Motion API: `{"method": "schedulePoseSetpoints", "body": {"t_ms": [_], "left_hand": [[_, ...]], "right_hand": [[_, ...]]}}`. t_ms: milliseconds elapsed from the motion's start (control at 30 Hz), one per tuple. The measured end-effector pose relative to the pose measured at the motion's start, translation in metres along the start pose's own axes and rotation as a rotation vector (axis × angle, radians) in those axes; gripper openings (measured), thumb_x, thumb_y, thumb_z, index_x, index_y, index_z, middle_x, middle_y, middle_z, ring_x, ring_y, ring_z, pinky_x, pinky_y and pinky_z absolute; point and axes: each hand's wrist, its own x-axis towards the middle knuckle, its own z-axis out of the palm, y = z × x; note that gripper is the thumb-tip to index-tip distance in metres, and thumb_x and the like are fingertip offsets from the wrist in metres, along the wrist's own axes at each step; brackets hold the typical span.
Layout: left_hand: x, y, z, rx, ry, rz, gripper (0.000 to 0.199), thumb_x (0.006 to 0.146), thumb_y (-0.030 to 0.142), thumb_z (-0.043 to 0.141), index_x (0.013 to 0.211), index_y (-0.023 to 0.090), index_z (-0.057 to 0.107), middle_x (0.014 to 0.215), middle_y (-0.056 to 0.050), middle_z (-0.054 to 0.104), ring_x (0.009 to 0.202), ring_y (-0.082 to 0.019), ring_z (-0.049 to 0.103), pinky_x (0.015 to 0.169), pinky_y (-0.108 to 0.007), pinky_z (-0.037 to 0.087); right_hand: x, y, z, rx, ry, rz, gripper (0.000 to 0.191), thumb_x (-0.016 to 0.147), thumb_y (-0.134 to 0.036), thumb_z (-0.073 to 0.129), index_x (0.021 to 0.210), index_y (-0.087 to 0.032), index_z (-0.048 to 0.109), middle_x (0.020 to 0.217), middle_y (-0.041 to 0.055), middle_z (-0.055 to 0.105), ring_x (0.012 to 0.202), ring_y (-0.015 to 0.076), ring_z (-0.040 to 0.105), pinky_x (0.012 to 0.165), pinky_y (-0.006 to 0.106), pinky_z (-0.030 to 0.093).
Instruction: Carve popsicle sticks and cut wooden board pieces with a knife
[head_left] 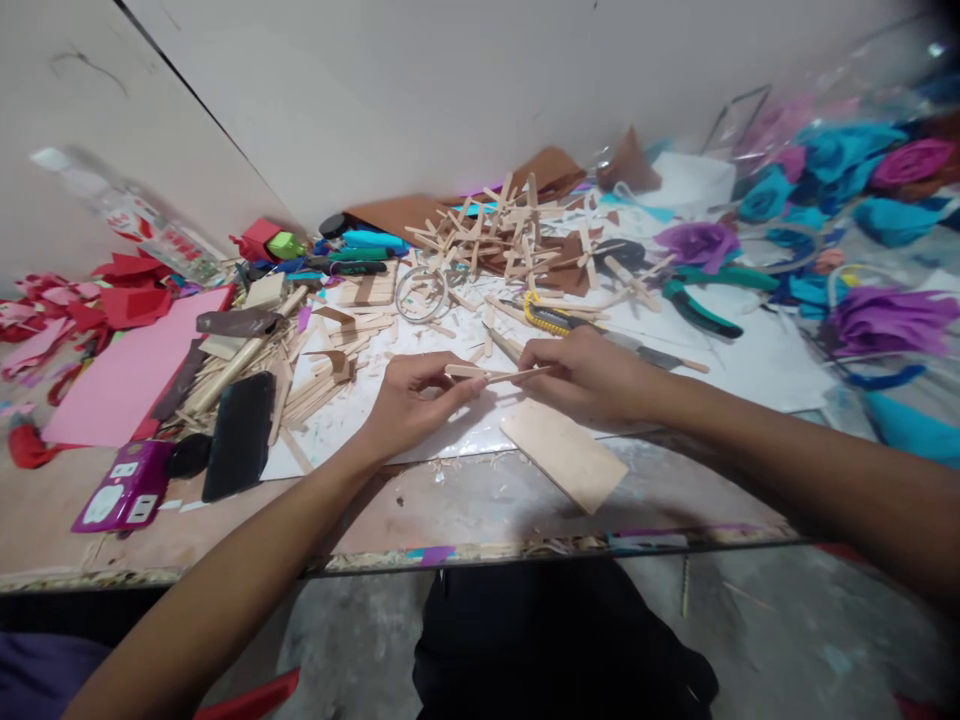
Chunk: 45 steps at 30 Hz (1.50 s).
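Observation:
Over the white sheet on the table, my left hand (420, 405) pinches a flat wooden craft stick (466, 371) between thumb and fingers. My right hand (592, 375) has its fingers closed on the stick's other end; a second stick may cross there, but I cannot tell. A pointed tip (501, 343) juts out beside the right fingers, and whether that hand holds it is unclear. Just behind the right hand lies a yellow and black box cutter (551, 318). Below the hands a thin wooden board (566, 455) rests near the table's front edge.
Behind the hands stands a heap of joined craft sticks (487, 235), with a roll of clear tape (421, 295) before it. Loose sticks, a black phone (238, 435) and a purple device (124, 487) lie left. Green-handled pliers (705, 300) and paper flowers (892, 320) are right.

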Motion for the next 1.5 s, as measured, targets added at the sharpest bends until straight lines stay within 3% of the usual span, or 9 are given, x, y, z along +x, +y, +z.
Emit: {"method": "schedulePoseSetpoints", "body": {"t_ms": [133,467,633,933,1167,1333,1500], "left_hand": [[0.000,0.000,0.003,-0.109,0.043,-0.043,0.022,0.092,0.036,0.082,0.107,0.019,0.080,0.086,-0.005,0.082,0.067,-0.013,0.074,0.062,-0.024,0.062],[0.005,-0.005,0.003,-0.332,-0.038,-0.210,0.023,0.093,0.040,0.082,0.091,0.017,0.076,0.080,-0.006,0.080,0.067,-0.014,0.077,0.062,-0.023,0.065],[0.006,-0.007,0.002,-0.387,-0.078,-0.242,0.026,0.096,0.042,0.078,0.090,0.018,0.072,0.085,-0.008,0.081,0.066,-0.015,0.077,0.063,-0.027,0.067],[0.008,-0.008,0.002,-0.333,-0.121,-0.212,0.031,0.099,0.048,0.072,0.089,0.020,0.065,0.087,-0.009,0.082,0.070,-0.018,0.079,0.061,-0.028,0.068],[0.007,-0.004,0.008,-0.311,-0.079,-0.161,0.034,0.100,0.052,0.071,0.091,0.020,0.063,0.085,-0.007,0.080,0.068,-0.015,0.078,0.059,-0.025,0.065],[0.006,0.001,0.010,-0.308,-0.061,-0.150,0.033,0.099,0.051,0.072,0.094,0.020,0.063,0.086,-0.005,0.078,0.070,-0.014,0.077,0.060,-0.023,0.065],[0.002,0.005,0.011,-0.303,-0.007,-0.118,0.029,0.093,0.043,0.081,0.099,0.019,0.067,0.086,-0.003,0.077,0.069,-0.014,0.076,0.061,-0.024,0.066]], "right_hand": [[-0.001,-0.001,-0.001,-0.009,-0.033,0.000,0.026,0.104,-0.037,0.055,0.092,-0.018,0.070,0.055,-0.0043,0.052,0.055,0.0129,0.043,0.062,0.030,0.027],[-0.001,0.004,0.002,-0.011,-0.048,-0.064,0.030,0.106,-0.035,0.051,0.080,-0.021,0.059,0.059,-0.0030,0.051,0.056,0.0134,0.044,0.061,0.032,0.026],[-0.001,0.001,0.002,0.023,-0.026,-0.034,0.024,0.103,-0.029,0.051,0.084,-0.020,0.062,0.059,-0.0035,0.052,0.056,0.0130,0.043,0.061,0.031,0.028],[0.001,0.006,0.007,0.040,0.119,0.074,0.032,0.104,-0.037,0.054,0.078,-0.020,0.057,0.059,-0.0041,0.048,0.056,0.0120,0.042,0.059,0.030,0.029],[-0.004,0.004,0.010,0.101,-0.020,0.027,0.035,0.100,-0.052,0.065,0.098,-0.019,0.075,0.057,-0.0053,0.053,0.053,0.0106,0.040,0.055,0.029,0.026],[-0.004,0.007,0.014,0.093,-0.007,-0.061,0.023,0.097,-0.037,0.066,0.093,-0.017,0.077,0.054,-0.0049,0.055,0.050,0.0098,0.042,0.055,0.028,0.030],[-0.004,0.007,0.012,0.135,-0.013,0.012,0.027,0.102,-0.038,0.059,0.090,-0.019,0.074,0.060,-0.0033,0.055,0.056,0.0115,0.044,0.054,0.027,0.031]]}}
